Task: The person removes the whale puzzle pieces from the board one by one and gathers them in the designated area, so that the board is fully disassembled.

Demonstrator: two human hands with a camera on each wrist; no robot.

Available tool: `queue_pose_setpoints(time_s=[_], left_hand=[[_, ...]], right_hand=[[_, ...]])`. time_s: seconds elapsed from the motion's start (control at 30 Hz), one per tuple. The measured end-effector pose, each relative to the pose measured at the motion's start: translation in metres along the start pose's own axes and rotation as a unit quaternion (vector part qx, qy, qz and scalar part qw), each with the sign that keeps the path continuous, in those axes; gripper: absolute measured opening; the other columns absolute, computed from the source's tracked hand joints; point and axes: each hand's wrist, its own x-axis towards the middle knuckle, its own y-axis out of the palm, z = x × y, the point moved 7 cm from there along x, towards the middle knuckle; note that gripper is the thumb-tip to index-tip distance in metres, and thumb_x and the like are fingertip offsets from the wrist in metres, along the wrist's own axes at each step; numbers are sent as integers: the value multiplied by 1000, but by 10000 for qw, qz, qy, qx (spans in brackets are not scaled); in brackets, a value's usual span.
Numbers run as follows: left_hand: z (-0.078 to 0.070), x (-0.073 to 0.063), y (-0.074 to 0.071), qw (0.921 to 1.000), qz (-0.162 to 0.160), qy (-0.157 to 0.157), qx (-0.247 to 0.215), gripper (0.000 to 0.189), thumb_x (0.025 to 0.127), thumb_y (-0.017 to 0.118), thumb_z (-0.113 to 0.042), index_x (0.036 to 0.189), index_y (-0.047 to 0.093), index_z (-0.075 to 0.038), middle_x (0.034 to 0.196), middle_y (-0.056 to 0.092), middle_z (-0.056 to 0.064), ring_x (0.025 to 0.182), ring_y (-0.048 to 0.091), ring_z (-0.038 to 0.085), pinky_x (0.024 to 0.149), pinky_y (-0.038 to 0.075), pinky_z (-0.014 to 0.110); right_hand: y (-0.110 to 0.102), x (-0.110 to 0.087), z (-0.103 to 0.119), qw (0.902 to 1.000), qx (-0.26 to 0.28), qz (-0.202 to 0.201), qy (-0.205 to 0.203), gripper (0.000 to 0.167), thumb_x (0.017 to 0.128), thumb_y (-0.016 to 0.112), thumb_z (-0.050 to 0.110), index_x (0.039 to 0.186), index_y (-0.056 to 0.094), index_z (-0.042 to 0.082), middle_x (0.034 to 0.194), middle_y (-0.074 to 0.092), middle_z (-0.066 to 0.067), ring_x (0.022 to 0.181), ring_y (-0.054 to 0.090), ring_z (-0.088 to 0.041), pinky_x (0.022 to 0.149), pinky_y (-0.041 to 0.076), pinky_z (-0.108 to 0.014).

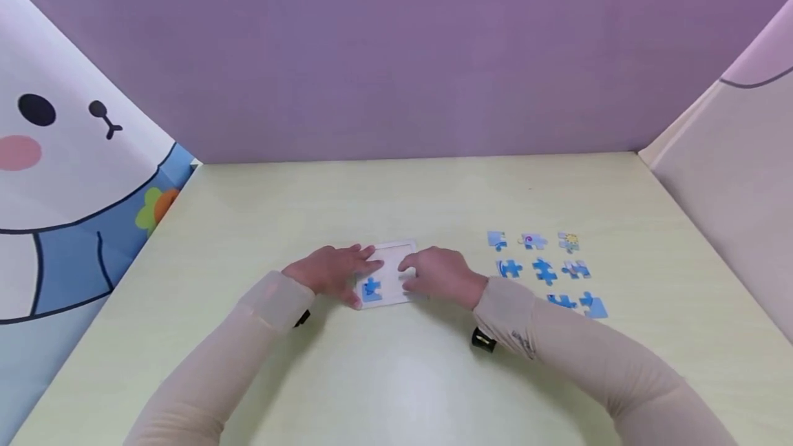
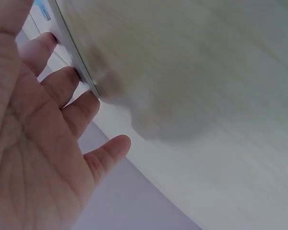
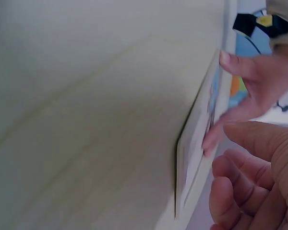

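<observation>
A shallow white puzzle tray (image 1: 392,261) lies on the table between both hands, with one blue corner jigsaw piece (image 1: 371,289) in its near left corner. My left hand (image 1: 331,272) rests on the tray's left side, fingers spread; in the left wrist view its fingertips (image 2: 90,98) touch the tray's rim. Over the tray's right part is my right hand (image 1: 442,272). The right wrist view shows its thumb (image 3: 252,136) apart from the loosely bent fingers, and nothing shows between them.
Several loose jigsaw pieces (image 1: 544,271) lie in rows to the right of the tray, the nearest ones close to the right sleeve (image 1: 551,325). A purple wall (image 1: 409,60) bounds the table at the back, with printed panels at both sides.
</observation>
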Motion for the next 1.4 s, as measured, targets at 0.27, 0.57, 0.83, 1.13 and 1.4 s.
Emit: queue_pose_setpoints(time_s=[0.27, 0.57, 0.83, 1.13, 1.4], left_hand=[[-2, 2, -2, 9999, 8, 106, -110, 79, 82, 75, -34, 150, 36, -21, 158, 22, 7, 144, 18, 31, 105, 30, 56], [0, 1, -4, 10000, 66, 36, -21, 77, 82, 75, -35, 149, 38, -25, 157, 23, 5, 144, 19, 30, 106, 29, 57], [2, 5, -5, 9998, -13, -32, -208, 76, 79, 79, -33, 146, 43, -27, 156, 27, 2, 143, 21, 27, 106, 28, 57], [3, 1, -5, 9999, -53, -64, -126, 76, 78, 79, -36, 144, 45, -22, 156, 28, 3, 143, 22, 27, 105, 29, 56], [2, 4, -4, 9996, -139, 7, 260, 78, 78, 78, -39, 146, 43, -24, 155, 29, 5, 142, 25, 28, 100, 36, 54]], right_hand=[[14, 15, 17, 9996, -160, 106, -224, 29, 83, 74, 23, 111, 73, 16, 101, 72, 4, 81, 62, -14, 64, 48, -35], [26, 23, 32, 9981, -375, 265, -408, 23, 82, 73, 23, 104, 74, 15, 75, 66, 6, 65, 54, -11, 52, 45, -32], [28, 27, 29, 9986, 344, 288, -297, 22, 80, 75, 17, 101, 75, 12, 89, 71, 4, 77, 59, -14, 58, 46, -32], [24, 28, 26, 9902, 1335, 156, -376, 8, 87, 67, 13, 92, 72, 10, 95, 71, 1, 89, 60, -17, 71, 44, -33], [17, 26, 21, 9842, 1727, -23, -378, 6, 84, 65, 9, 84, 71, 10, 89, 70, 2, 86, 58, -16, 73, 44, -29]])
